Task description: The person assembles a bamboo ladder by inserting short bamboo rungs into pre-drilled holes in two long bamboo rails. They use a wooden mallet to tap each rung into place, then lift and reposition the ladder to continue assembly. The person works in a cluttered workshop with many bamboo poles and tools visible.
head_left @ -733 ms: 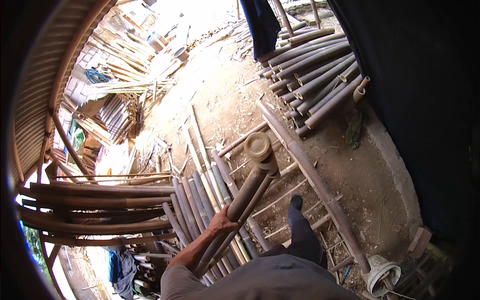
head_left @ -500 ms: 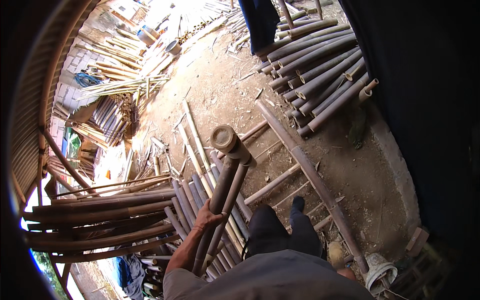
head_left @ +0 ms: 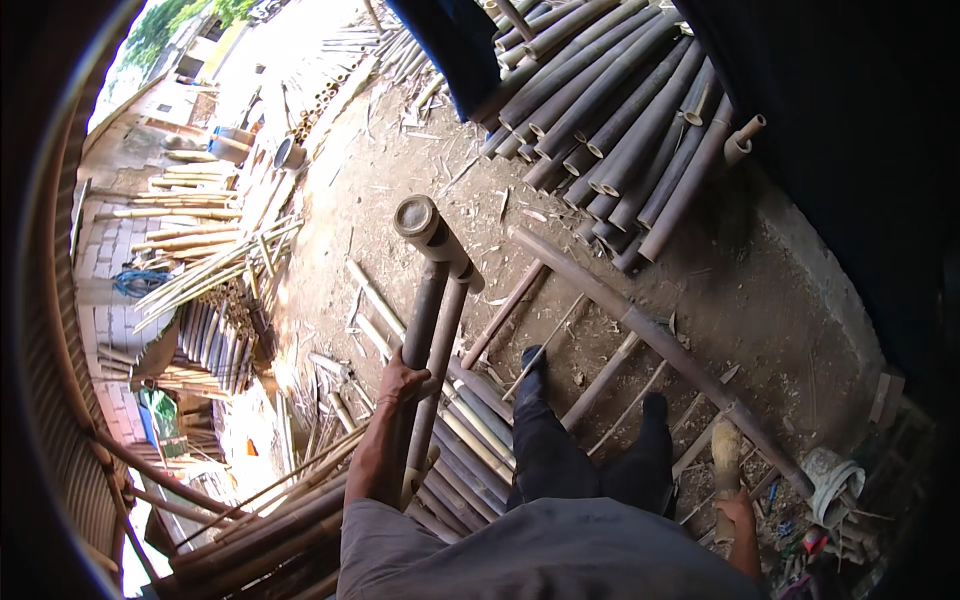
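My left hand [head_left: 403, 382] is closed round a bamboo frame piece made of two long dark poles [head_left: 431, 310] side by side, joined at the far end by a short thick bamboo crosspiece [head_left: 440, 245]. The piece is held tilted on my left side, and its near end reaches down past my forearm. At the lower right my right hand [head_left: 735, 508] grips a wooden mallet [head_left: 727, 450] with a pale, worn, rounded head. Beyond it, a bamboo ladder-like frame [head_left: 690, 370] with several crossbars lies on the ground around my legs.
Stacked dark bamboo poles [head_left: 630, 130] lie at the far right. More bamboo [head_left: 330, 510] rests at the lower left, and loose poles [head_left: 465, 430] lie beside my legs. A whitish bucket [head_left: 832, 487] stands near the ladder-like frame's end. Pale bamboo strips [head_left: 220, 260] lean far left.
My view has swung and my legs have shifted. The mallet and my right hand have come further into view at the lower right. My left hand keeps its hold on the bamboo piece.
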A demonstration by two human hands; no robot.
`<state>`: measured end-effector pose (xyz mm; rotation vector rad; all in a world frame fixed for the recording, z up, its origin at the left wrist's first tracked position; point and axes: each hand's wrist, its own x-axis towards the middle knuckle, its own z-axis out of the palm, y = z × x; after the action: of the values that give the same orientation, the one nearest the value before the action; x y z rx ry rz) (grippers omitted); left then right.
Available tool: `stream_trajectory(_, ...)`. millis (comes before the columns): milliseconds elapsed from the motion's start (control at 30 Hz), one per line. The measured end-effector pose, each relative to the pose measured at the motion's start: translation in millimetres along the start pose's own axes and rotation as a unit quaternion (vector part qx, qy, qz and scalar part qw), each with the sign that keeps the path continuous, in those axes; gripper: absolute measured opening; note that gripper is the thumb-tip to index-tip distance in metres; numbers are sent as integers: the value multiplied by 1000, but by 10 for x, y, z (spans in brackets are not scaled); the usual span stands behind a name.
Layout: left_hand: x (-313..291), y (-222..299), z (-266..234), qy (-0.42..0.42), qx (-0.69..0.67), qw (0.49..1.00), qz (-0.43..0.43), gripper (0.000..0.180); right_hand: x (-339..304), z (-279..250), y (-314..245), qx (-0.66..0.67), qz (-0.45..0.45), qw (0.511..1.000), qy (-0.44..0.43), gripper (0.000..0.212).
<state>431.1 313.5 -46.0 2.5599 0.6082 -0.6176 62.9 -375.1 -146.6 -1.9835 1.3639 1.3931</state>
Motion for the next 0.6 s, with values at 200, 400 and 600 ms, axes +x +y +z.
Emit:
stream_trajectory(200,1711,-446,-42,-38,27,995,87,91,-329,1038,-713,74,43,995,-43,96)
stream_trajectory(400,2786,-618,152,-70,31,992,102,92,-291,1876,-1787,100,-32,994,-26,94)
stream_trajectory(600,3661,-944,582,-120,-41,983,135,84,437,2120,-3291,107,-120,985,-55,85)
